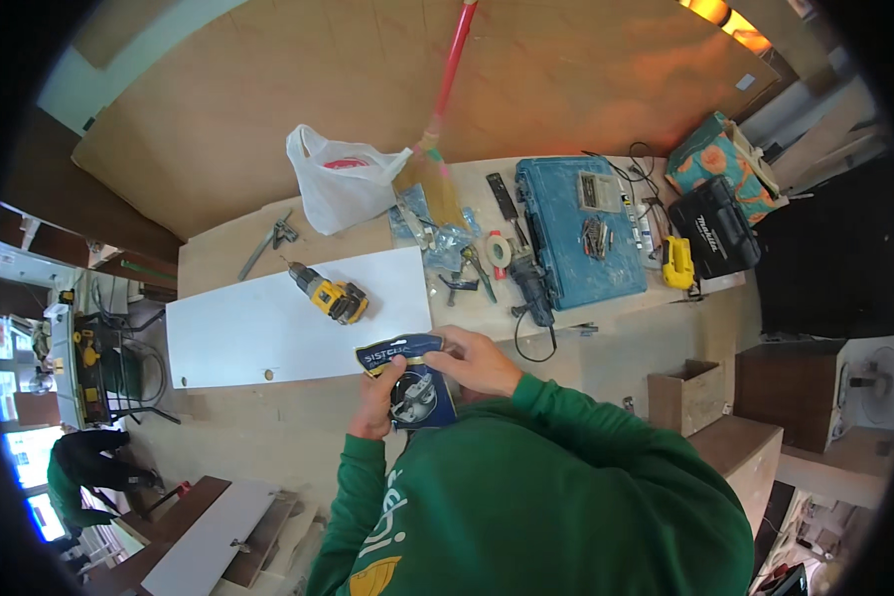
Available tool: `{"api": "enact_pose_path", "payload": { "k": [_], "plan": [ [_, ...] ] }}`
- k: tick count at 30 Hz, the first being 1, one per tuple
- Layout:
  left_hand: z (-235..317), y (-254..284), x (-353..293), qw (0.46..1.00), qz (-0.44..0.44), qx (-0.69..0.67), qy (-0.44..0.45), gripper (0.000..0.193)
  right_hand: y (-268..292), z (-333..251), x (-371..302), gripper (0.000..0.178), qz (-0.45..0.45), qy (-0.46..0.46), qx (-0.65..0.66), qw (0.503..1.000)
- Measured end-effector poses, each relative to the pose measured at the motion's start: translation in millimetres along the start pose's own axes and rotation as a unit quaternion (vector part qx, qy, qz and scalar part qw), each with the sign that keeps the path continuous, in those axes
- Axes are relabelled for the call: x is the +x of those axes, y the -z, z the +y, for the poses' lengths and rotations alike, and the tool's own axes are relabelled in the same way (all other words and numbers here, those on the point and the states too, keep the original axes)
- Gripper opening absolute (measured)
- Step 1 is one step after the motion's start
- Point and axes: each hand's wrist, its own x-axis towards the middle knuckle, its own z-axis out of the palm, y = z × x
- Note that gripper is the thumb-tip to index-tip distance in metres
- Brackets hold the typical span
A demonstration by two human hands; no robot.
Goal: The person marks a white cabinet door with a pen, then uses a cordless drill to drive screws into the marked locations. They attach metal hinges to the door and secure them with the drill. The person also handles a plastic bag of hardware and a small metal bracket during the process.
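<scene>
Close to my body, at the table's near edge, I hold a dark blue hardware packet [425, 399] with a picture of a metal hinge on its front. My left hand [375, 397] grips its left side, thumb on the front. Fingers of my right hand [475, 362] pinch its upper right corner. Whether the packet is sealed I cannot tell. Just beyond lies a white panel [230, 333] with two round holes along its near edge. A yellow and black cordless drill [336, 298] rests on the panel.
Behind the panel are a white plastic bag [340, 189] and a metal clamp [268, 243]. To the right lie a tape roll [499, 251], a corded power tool [533, 290] and a blue tool case [578, 233] bearing small hardware. Another person [87, 472] bends over at the far left.
</scene>
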Motion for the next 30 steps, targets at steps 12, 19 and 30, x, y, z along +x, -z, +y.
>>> {"api": "enact_pose_path", "payload": {
  "k": [12, 19, 30],
  "plan": [
    [14, 35, -52, 0.935, -0.123, -0.331, -0.035, 0.11, -50, -62, -24, 0.011, -0.108, 0.312, -0.263, 0.907],
    [27, 34, -43, 0.969, -0.13, -0.177, -0.113, 0.093, -51, -70, -35, 0.015, -0.151, 0.377, -0.337, 0.85],
    [76, -47, -49, 0.96, -0.244, 0.109, -0.084, 0.085, 40, -115, -18, 0.016, -0.277, 0.313, -0.1, 0.903]
  ]
}}
